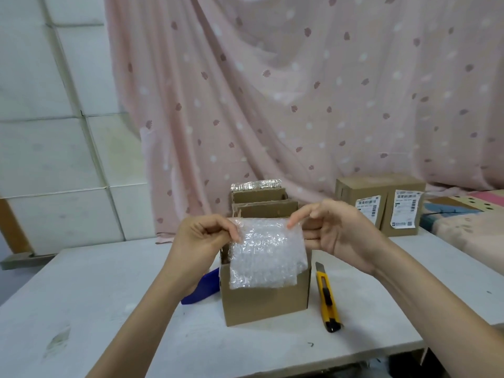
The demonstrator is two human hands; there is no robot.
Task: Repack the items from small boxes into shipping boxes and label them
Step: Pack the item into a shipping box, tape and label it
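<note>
On the white table (pixel 95 290) the job looks partly done, as I judge it: two brown boxes with labels (pixel 380 207) already stand at the far right, well apart from where I am working, so those seem packed and labelled. The open box (pixel 266 304) right in front of me is the one in hand; its top is open and it bears no label that I can see, so closing and labelling remain. Behind it stand more open boxes (pixel 263 201), touching one another in a row, which I take as work left. A yellow knife (pixel 328 297) lies just beside the open box on its right, and something blue (pixel 203 289) pokes out on its left. The bubble wrap (pixel 266 255) is a clear, crinkled sheet hanging over the box's near wall; whether it wraps an item I cannot tell. My left hand (pixel 203 236) pinches its top left corner, my right hand (pixel 332 227) pinches the top right
</note>
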